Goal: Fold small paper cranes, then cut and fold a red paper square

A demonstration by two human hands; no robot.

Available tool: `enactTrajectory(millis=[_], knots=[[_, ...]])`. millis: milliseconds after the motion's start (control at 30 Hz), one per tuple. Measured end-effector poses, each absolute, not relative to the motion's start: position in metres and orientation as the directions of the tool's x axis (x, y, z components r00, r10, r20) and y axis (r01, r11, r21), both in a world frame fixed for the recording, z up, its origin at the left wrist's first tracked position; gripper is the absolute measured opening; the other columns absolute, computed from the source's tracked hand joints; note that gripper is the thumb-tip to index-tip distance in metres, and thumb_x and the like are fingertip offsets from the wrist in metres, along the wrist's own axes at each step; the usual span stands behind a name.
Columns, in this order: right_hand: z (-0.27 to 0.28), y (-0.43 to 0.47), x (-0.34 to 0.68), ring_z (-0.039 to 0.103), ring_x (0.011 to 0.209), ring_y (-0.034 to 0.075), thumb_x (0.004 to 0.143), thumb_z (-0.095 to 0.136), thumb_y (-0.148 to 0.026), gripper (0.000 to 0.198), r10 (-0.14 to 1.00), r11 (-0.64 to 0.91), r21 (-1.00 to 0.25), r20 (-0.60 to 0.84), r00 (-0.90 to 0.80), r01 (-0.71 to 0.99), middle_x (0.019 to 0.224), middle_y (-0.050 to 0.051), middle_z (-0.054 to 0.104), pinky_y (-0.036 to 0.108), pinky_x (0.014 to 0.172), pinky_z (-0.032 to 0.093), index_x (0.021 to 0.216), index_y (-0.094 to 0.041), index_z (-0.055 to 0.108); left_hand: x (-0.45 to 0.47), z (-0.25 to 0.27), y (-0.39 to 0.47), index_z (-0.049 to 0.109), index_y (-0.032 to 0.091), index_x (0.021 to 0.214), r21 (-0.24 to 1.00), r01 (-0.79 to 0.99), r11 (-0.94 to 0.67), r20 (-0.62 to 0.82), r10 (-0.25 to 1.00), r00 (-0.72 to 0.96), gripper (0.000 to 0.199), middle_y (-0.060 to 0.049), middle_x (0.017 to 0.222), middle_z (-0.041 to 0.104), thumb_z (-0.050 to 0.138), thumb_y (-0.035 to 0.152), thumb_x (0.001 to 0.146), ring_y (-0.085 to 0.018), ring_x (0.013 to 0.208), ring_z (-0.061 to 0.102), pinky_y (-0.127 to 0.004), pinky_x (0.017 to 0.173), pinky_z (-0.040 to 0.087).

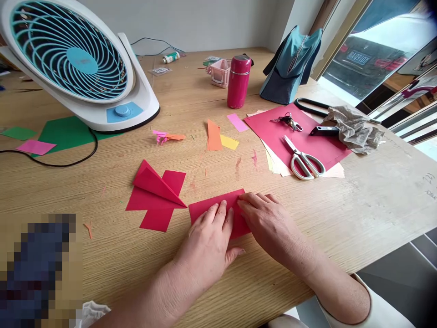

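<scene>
A rectangular piece of red paper lies on the wooden table near its front edge. My left hand rests flat on it, fingers stretched out and thumb apart. At the paper's right end, my right hand has its fingers bent and closed on the edge; its thumb is hidden. Just to the left lies a folded red paper shape with a pointed tip, resting over other red pieces. Neither hand touches that shape.
White-handled scissors lie on a stack of red sheets at the right, with a black-handled cutter and crumpled cloth. A fan, pink thermos and blue bag stand behind. Paper scraps lie mid-table.
</scene>
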State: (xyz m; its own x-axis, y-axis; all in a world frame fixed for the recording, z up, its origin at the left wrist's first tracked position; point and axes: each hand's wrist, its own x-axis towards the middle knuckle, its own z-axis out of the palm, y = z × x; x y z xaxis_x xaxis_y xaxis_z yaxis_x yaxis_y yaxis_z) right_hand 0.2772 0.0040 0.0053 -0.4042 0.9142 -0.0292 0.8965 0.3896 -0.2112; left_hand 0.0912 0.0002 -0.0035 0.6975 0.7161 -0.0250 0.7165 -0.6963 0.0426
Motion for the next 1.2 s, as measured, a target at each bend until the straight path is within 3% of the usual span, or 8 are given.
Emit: enactTrajectory(millis=[433,633,767,900,1033,1200], knots=[[0.006,0.001,0.273,0.064,0.090,0.025,0.093,0.055,-0.011,0.014,0.900,0.429,-0.141,-0.021,-0.436,0.892,0.106,0.012,0.069,0.041,0.082,0.053,0.096,-0.014,0.069,0.095,-0.009,-0.009,0.051,0.007,0.144,-0.011,0.738,-0.675,-0.071,0.737,0.673,0.078,-0.023,0.154,0.043,0.064,0.057,0.086,-0.037,0.138,0.047,-0.047,0.109,0.047],[0.002,-0.006,0.264,0.064,0.111,0.026,0.094,0.050,-0.008,0.036,0.829,0.558,-0.271,0.141,-0.541,0.785,0.128,0.019,0.065,0.038,0.096,0.056,0.128,-0.003,0.058,0.096,-0.012,-0.013,0.049,0.005,0.145,0.001,0.743,-0.669,-0.078,0.741,0.667,0.086,-0.024,0.152,0.045,0.062,0.064,0.084,-0.037,0.141,0.042,-0.049,0.113,0.042],[0.000,-0.011,0.259,0.062,0.120,0.028,0.091,0.045,-0.006,0.042,0.793,0.609,-0.255,0.215,-0.570,0.751,0.132,0.023,0.063,0.040,0.099,0.057,0.131,0.000,0.056,0.098,-0.014,-0.018,0.046,0.005,0.147,0.021,0.759,-0.651,-0.099,0.754,0.649,0.090,-0.022,0.152,0.046,0.058,0.068,0.084,-0.038,0.144,0.038,-0.049,0.117,0.036],[-0.007,-0.017,0.258,0.053,0.134,0.032,0.089,0.046,-0.008,0.051,0.779,0.627,-0.183,0.167,-0.604,0.757,0.142,0.025,0.056,0.043,0.108,0.051,0.138,0.004,0.050,0.099,-0.017,-0.021,0.043,0.003,0.149,0.033,0.774,-0.632,-0.142,0.764,0.630,0.091,-0.023,0.156,0.040,0.049,0.070,0.087,-0.040,0.149,0.029,-0.052,0.121,0.029],[-0.017,-0.027,0.261,0.037,0.146,0.033,0.092,0.043,-0.012,0.059,0.780,0.626,-0.173,0.136,-0.611,0.760,0.155,0.027,0.039,0.047,0.117,0.041,0.148,0.007,0.038,0.101,-0.020,-0.023,0.034,0.001,0.153,0.030,0.786,-0.618,-0.133,0.777,0.616,0.087,-0.025,0.160,0.030,0.050,0.058,0.089,-0.038,0.151,0.024,-0.050,0.122,0.025],[-0.021,-0.043,0.265,0.037,0.146,0.032,0.099,0.043,-0.023,0.058,0.821,0.571,-0.166,0.150,-0.551,0.804,0.157,0.024,0.036,0.050,0.118,0.037,0.150,0.004,0.036,0.101,-0.021,-0.027,0.030,0.000,0.154,0.065,0.808,-0.585,-0.096,0.802,0.589,0.087,-0.023,0.163,0.021,0.049,0.053,0.087,-0.036,0.152,0.020,-0.050,0.123,0.022]])
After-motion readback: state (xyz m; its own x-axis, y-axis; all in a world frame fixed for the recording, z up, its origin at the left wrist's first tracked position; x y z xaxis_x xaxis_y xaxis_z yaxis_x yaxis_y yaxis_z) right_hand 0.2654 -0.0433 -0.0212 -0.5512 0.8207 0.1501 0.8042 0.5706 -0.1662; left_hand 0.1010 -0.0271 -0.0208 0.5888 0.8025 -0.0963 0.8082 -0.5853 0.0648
